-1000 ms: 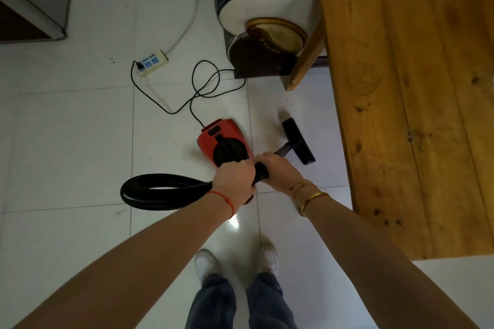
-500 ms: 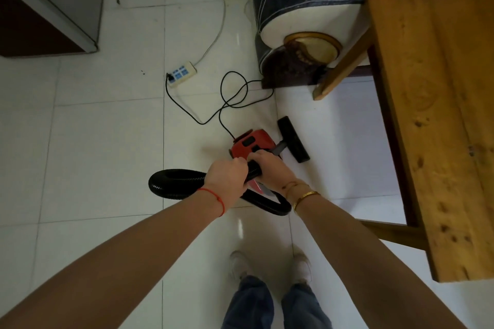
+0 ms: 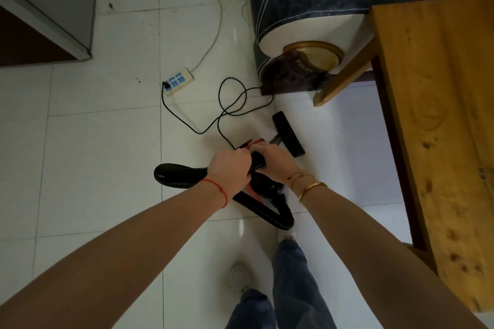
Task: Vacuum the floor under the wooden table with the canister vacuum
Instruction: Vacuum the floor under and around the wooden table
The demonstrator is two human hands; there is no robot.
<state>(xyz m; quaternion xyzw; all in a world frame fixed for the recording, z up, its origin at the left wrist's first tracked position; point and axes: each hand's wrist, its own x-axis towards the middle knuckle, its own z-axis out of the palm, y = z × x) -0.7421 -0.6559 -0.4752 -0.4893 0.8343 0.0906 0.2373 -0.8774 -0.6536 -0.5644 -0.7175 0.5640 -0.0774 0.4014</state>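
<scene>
Left hand [image 3: 230,168]: grips the black hose [image 3: 176,175].
Right hand [image 3: 275,161]: grasps the hose end.
Vacuum [image 3: 263,189]: on the floor, beneath both hands.
Nozzle [image 3: 288,134]: beside the desk [image 3: 441,115].
Cord [image 3: 230,104]: looped toward power strip [image 3: 178,80].

Gloss below, grain at the right.
Glossy white floor tiles [image 3: 101,147] reflect light; the ribbed black plastic hose [image 3: 176,175] shines; the knotty wooden surface [image 3: 441,120] at right looks matt; lower centre, denim jeans [image 3: 291,283].

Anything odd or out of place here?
Black power cord lies in loose loops on the white tiled floor, just left of the black floor nozzle: a snag risk. Dark specks near the white power strip.
</scene>
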